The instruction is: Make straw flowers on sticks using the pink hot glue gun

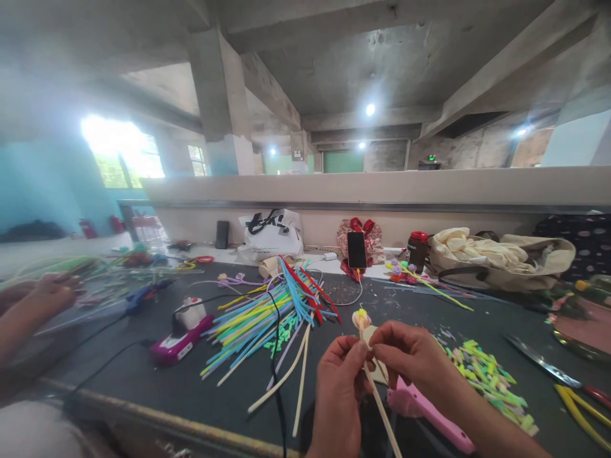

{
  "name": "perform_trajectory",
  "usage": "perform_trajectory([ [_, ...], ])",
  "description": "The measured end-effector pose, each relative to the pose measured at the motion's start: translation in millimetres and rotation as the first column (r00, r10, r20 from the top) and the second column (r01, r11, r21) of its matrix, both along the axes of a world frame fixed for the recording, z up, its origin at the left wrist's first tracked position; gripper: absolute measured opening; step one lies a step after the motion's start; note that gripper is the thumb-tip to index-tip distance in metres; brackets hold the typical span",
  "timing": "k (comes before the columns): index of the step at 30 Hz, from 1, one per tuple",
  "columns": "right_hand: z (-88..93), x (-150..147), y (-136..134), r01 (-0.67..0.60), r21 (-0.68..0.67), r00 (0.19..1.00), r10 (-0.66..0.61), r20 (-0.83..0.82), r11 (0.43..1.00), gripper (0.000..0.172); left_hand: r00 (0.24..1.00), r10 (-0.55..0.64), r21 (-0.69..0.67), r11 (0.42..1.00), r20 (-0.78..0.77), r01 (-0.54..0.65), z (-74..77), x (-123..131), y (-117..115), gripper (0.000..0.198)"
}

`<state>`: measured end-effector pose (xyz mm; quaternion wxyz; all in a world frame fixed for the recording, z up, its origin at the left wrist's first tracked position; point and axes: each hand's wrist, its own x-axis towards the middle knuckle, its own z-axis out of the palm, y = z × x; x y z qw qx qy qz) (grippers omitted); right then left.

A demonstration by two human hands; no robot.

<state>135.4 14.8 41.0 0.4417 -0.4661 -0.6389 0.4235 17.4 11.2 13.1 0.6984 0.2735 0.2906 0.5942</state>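
Note:
My left hand (340,388) and my right hand (414,359) meet low in the middle, both closed in a pinch on a thin cream stick (382,407). The stick carries a small pale flower with a yellow centre (361,318) at its top end. My right fingertips press at the flower's base. A pink tool (429,413) lies on the dark table (143,381) just under my right wrist.
A fan of coloured strips (267,312) lies left of my hands, cut green and yellow pieces (487,375) to the right. A pink and white device (181,337), black cables, a propped phone (356,249), bags and scissors (554,369) are around. Another person's hand (42,299) is at the far left.

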Motion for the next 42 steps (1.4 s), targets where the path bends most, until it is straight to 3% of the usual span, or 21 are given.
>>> perform_trajectory([
  [6,1.9,3,2,-0.07,0.04,0.997,0.069,0.04,0.997,0.012,1.0,0.002,0.031,1.0,-0.007,-0.002,-3.9,0,2,0.012],
  [13,-14.5,6,11,-0.216,-0.158,0.941,0.162,-0.298,0.963,0.016,0.989,-0.066,0.037,0.997,0.133,0.061,-7.8,0,-2,0.01],
  [18,-17.2,5,13,-0.225,-0.21,0.935,0.15,-0.321,0.952,0.017,0.986,-0.068,-0.008,0.998,0.155,0.07,-12.0,0,0,0.009],
  [23,-13.8,0,11,-0.162,-0.242,0.966,0.103,-0.237,0.957,0.021,0.98,-0.088,-0.058,0.993,0.181,0.1,-17.7,-2,3,0.008],
  [26,-10.8,3,8,-0.073,-0.165,0.988,0.049,-0.145,0.984,0.019,0.973,-0.082,-0.154,0.981,0.217,0.117,-18.0,-4,3,0.009],
  [28,-8.0,8,6,0.01,0.043,1.0,-0.01,0.001,0.999,0.013,0.968,-0.076,-0.203,0.971,0.238,0.127,-15.3,-6,2,0.008],
  [30,-5.2,15,3,-0.002,0.371,0.977,-0.078,0.2,0.929,0.009,0.968,-0.072,-0.231,0.964,0.241,0.129,-11.0,-6,0,0.007],
  [32,-3.0,19,2,-0.125,0.606,0.914,-0.146,0.377,0.786,0.012,0.97,-0.066,-0.248,0.961,0.235,0.125,-6.8,-6,-1,0.006],
  [34,-1.9,21,3,-0.237,0.67,0.854,-0.179,0.489,0.703,0.013,0.968,-0.072,-0.252,0.958,0.24,0.134,-4.2,-5,-1,0.005],
  [36,-2.5,21,5,-0.307,0.676,0.797,-0.208,0.567,0.67,0.015,0.963,-0.082,-0.247,0.958,0.255,0.147,-3.6,-4,-2,0.005],
  [42,-5.9,20,8,-0.346,0.648,0.763,-0.198,0.615,0.679,0.016,0.959,-0.108,-0.218,0.962,0.262,0.167,-7.8,-3,-3,0.004],
])
